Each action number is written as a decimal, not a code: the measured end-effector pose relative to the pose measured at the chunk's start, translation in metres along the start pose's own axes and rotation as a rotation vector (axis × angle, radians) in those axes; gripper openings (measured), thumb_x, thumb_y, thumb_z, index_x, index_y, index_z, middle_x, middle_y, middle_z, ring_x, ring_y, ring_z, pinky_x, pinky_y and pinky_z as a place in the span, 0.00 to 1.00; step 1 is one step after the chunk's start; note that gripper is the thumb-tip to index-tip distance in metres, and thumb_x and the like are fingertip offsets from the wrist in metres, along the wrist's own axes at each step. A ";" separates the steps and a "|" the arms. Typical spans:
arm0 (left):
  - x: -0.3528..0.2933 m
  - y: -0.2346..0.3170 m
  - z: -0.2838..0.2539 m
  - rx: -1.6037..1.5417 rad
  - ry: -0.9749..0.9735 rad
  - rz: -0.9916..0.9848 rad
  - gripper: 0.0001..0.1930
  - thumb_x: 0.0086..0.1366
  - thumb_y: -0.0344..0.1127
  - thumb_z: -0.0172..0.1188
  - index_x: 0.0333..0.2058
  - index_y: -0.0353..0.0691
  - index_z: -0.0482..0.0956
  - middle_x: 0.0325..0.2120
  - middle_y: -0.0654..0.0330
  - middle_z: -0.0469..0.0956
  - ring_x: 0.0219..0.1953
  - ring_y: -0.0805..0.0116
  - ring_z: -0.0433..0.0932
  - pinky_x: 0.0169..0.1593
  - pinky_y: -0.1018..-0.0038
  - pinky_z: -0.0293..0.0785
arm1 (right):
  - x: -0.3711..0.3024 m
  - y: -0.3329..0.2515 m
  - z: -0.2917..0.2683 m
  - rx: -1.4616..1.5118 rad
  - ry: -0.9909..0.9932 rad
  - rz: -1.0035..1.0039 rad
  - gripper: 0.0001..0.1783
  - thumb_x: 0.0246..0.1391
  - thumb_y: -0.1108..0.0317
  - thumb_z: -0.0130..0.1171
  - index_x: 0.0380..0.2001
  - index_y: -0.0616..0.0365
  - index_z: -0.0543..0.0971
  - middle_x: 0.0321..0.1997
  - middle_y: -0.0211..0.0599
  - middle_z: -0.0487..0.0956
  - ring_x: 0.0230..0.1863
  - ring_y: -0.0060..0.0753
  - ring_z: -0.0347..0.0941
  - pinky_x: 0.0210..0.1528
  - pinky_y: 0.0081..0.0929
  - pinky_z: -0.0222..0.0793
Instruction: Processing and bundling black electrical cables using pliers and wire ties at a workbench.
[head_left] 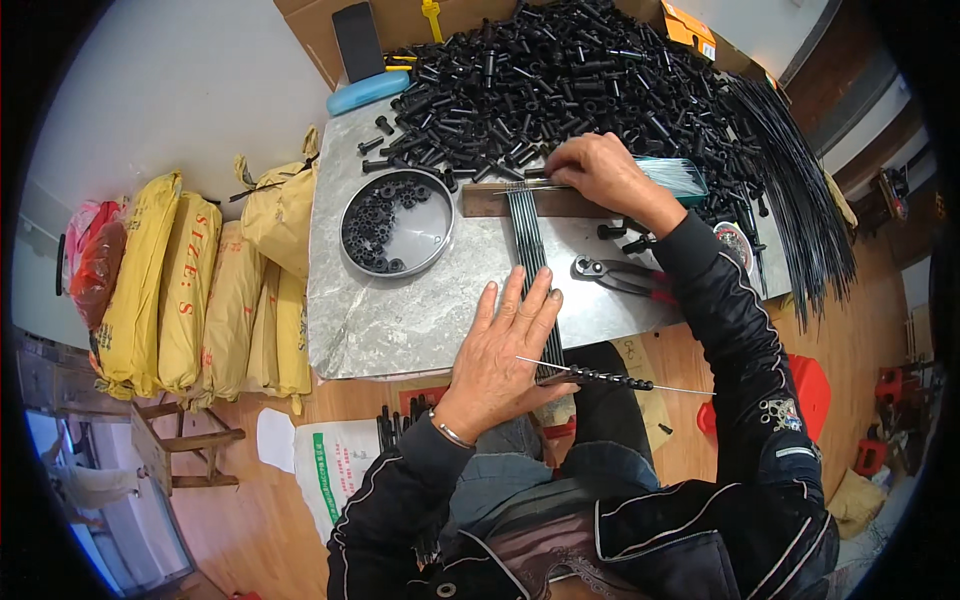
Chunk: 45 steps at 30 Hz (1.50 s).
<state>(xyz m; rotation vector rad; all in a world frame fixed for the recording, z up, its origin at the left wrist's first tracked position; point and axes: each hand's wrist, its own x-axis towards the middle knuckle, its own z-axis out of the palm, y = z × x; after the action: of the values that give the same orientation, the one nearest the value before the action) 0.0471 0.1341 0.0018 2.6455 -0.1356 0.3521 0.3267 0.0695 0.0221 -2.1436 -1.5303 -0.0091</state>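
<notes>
My left hand (500,350) lies with its fingers stretched out over the near part of a row of thin dark rods (526,235), set side by side. Across the back of that hand runs a thin metal wire (685,391) threaded with several small black beads (612,378). My right hand (608,180) is bent at the far end of the rods, over a wooden strip (485,201). Its thumb and fingertips are pinched together close to thin metal pins (545,188); what they hold, if anything, is hidden.
Black tubular parts (560,80) are heaped at the back. Left stands a round metal dish (397,222) of small black rings. Red-handled pliers (625,278) lie right of the rods. A tray (672,175) of clear strands sits beside my right wrist. Long black strips (800,190) overhang the right edge.
</notes>
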 end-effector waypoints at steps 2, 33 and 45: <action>-0.001 0.001 -0.001 0.002 -0.001 -0.001 0.50 0.40 0.52 0.75 0.59 0.34 0.64 0.66 0.48 0.54 0.68 0.45 0.51 0.68 0.51 0.49 | -0.004 -0.003 -0.002 -0.212 -0.021 -0.090 0.07 0.48 0.69 0.59 0.32 0.57 0.83 0.31 0.35 0.82 0.36 0.41 0.77 0.40 0.36 0.69; -0.001 0.055 -0.187 -0.493 0.691 -0.030 0.19 0.68 0.42 0.54 0.38 0.26 0.80 0.53 0.48 0.74 0.45 0.67 0.74 0.55 0.73 0.65 | -0.128 -0.201 -0.037 1.212 -0.851 -0.085 0.11 0.59 0.66 0.57 0.38 0.64 0.74 0.29 0.27 0.80 0.32 0.17 0.73 0.37 0.21 0.70; -0.100 0.112 0.013 -0.036 -0.172 -0.052 0.16 0.55 0.39 0.66 0.38 0.33 0.78 0.27 0.56 0.79 0.28 0.57 0.79 0.35 0.69 0.74 | -0.220 -0.130 0.043 0.855 -1.442 0.182 0.11 0.58 0.68 0.55 0.37 0.67 0.76 0.28 0.38 0.81 0.25 0.28 0.77 0.31 0.32 0.73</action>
<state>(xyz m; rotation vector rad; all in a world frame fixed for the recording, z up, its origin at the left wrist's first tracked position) -0.0635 0.0324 0.0119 2.6356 -0.1271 0.1032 0.1183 -0.0762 -0.0273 -1.4032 -1.3912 2.1611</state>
